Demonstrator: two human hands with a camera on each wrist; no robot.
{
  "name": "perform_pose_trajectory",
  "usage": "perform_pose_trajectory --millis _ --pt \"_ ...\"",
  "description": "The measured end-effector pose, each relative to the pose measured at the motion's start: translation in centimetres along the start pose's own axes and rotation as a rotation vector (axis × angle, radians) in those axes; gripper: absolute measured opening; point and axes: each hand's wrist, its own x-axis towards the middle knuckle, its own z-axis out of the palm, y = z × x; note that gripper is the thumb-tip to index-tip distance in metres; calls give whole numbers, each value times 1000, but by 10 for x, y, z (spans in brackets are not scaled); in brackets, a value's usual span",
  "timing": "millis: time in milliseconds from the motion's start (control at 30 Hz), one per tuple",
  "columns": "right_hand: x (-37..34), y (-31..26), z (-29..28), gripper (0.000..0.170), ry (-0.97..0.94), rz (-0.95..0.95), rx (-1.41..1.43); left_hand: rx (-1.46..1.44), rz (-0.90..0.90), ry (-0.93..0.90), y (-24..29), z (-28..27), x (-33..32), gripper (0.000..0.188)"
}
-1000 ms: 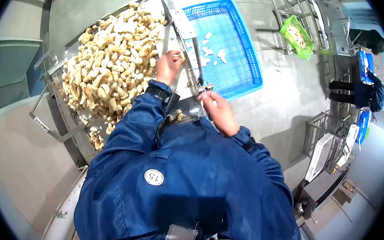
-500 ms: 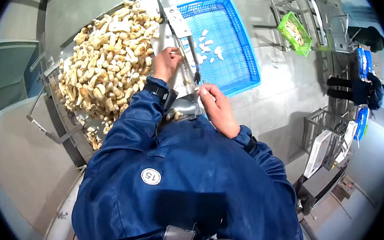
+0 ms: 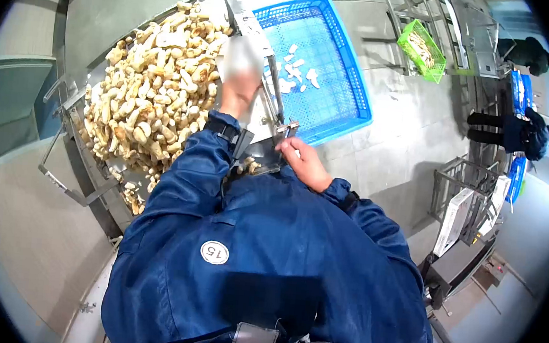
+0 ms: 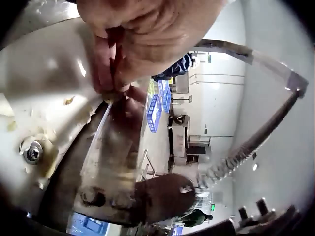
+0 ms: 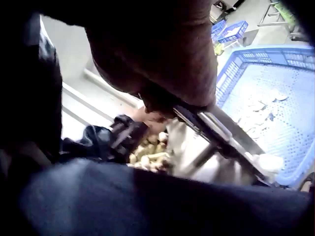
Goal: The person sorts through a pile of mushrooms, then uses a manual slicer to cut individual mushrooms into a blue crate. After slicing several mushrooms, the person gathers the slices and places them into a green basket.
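My left hand (image 3: 238, 98) is over the pale cutting board (image 3: 262, 127), its fingers hidden by a whitish blur in the head view. In the left wrist view, its thumb and fingers pinch a small tan mushroom piece (image 4: 112, 96) right at the edge of a metal blade (image 4: 106, 142). My right hand (image 3: 307, 164) grips the near end of the cutter's lever (image 5: 211, 130), fingers curled round it. A big heap of tan mushrooms (image 3: 159, 85) lies to the left of the board. Several white slices (image 3: 292, 70) lie in the blue basket (image 3: 357, 81) beyond the cutter.
The metal table has a raised frame (image 3: 86, 189) on its left. A few mushroom pieces (image 3: 249, 165) lie close to my body. Farther right, a green basket (image 3: 422, 51) holds pale pieces, near metal stands (image 3: 457, 179) and another person (image 3: 516, 132).
My right hand has come slightly down toward my body with the lever end. My left hand stays by the blade. The head view has shifted a little.
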Motion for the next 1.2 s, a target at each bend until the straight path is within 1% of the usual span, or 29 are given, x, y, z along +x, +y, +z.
perform_pose_trajectory --millis 33,67,133,200,233,267,333,433,467,500,567,633,700,733,767,800,833,933,967,1000,1067,1100,1200 --pt "1 23 4 25 -4 4 -25 -273 -32 -8 -10 -5 4 30" --pt "2 34 6 26 -9 8 -50 -273 -23 -4 -5 -3 2 28" --pt "2 8 4 26 -33 99 -28 60 18 18 11 2 -1 25" --pt "-2 -29 -3 24 -22 56 121 730 53 39 29 10 -10 22" --pt "-4 -55 -9 23 -27 83 127 860 69 82 43 19 -16 22" --pt "-3 -59 -9 22 -23 91 142 870 15 67 49 23 -17 23" --pt "-2 -64 -9 22 -9 99 168 819 29 46 50 22 -18 25" --pt "1 -13 -7 21 -71 32 64 816 41 33 44 20 -14 29" --pt "1 9 -4 20 -94 20 18 771 32 15 41 19 -13 30" --pt "4 31 2 21 -53 -16 76 724 24 -2 39 18 -12 31" --pt "6 38 3 22 -60 65 52 666 9 -65 26 8 -6 32" --pt "5 33 3 23 -91 121 59 468 -108 -66 35 15 -10 31" --pt "4 26 3 24 -69 49 63 304 -198 -58 53 27 -16 30" --pt "4 24 3 24 -57 11 62 340 -160 -53 49 28 -13 28" --pt "6 36 5 24 -54 30 114 378 -121 -48 43 26 -10 26" --pt "6 34 5 24 -48 21 94 417 -83 -40 51 29 -11 24" --pt "5 32 5 24 -45 13 75 510 -166 -129 61 27 -10 29" --pt "4 31 6 25 -38 -4 75 335 -45 -72 84 36 -27 33" --pt "4 30 6 25 -35 -10 83 300 -23 -146 97 35 -33 37" --pt "4 30 5 24 -36 0 79 287 -61 -139 110 37 -39 38" --pt "3 29 5 24 -41 17 71 299 -19 -116 104 18 -40 39" --pt "4 27 5 24 -46 42 107 410 -45 -113 111 8 -41 39" --pt "2 23 4 24 -43 30 91 549 -71 -83 121 -24 -57 38"
